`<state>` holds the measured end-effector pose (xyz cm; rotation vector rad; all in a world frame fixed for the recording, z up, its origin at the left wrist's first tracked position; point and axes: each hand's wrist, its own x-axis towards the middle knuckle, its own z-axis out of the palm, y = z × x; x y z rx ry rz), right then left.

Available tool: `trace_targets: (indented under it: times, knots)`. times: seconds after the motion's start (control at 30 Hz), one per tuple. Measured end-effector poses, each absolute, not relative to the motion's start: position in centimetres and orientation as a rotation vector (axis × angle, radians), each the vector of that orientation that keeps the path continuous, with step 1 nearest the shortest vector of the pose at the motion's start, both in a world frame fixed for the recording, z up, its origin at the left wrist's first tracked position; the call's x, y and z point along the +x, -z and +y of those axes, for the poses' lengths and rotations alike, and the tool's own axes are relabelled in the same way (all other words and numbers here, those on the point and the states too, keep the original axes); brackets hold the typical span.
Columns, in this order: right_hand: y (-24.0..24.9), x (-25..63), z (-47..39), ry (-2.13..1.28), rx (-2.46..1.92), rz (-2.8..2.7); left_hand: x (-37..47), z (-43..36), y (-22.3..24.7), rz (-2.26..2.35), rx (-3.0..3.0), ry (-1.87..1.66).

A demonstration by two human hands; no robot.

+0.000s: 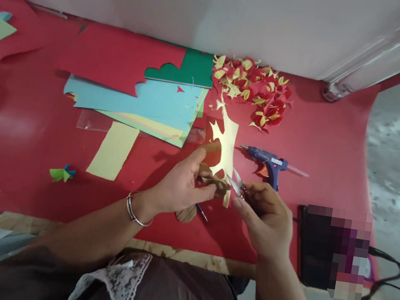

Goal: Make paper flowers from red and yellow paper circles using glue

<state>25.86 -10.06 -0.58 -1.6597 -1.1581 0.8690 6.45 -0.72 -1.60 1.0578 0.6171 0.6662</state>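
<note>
My left hand (184, 180) pinches a pale yellow sheet of paper (228, 144), whose left edge is cut into deep curved notches. A brownish piece (221, 188) lies at its fingertips, too shaded to make out. Closed round the handles of a pair of scissors (238, 186), my right hand (268, 218) is just right of the paper. The slightly parted blades meet the paper's lower part. Below my left hand are a round brownish piece (186, 213) and a thin blue pointed tool (202, 213), both partly hidden.
Beyond the paper lies a heap of red and yellow paper cuttings (258, 88). A blue glue gun (267, 162) rests to the right, near a dark device (316, 247) with cables. Coloured sheets (129, 94), a yellow strip (113, 151) and a small green-blue paper piece (62, 173) lie left.
</note>
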Motion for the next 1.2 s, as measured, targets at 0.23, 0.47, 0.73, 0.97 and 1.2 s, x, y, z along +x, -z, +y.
trace_targets:
  times: [0.23,0.47,0.73,0.97,1.2]
  knots:
    - [1.1,23.0,-9.2,-0.813,-1.612,-0.946,6.6,-1.2,1.5,0.653,0.981,-0.706]
    - [1.6,22.2,-9.2,-0.647,-1.603,-0.882,8.0,-2.4,1.5,0.727,0.59,-0.762]
    - [1.7,23.4,-9.3,-0.817,-1.661,-0.947,8.5,-2.2,1.5,0.752,0.502,-0.883]
    - [0.8,26.2,-9.7,-0.981,-1.766,-1.205,7.5,-1.0,1.5,0.79,0.482,-0.889]
    - [0.2,26.9,-7.9,-1.219,-1.635,-1.293,7.0,-1.1,1.7,0.795,0.466,-0.859]
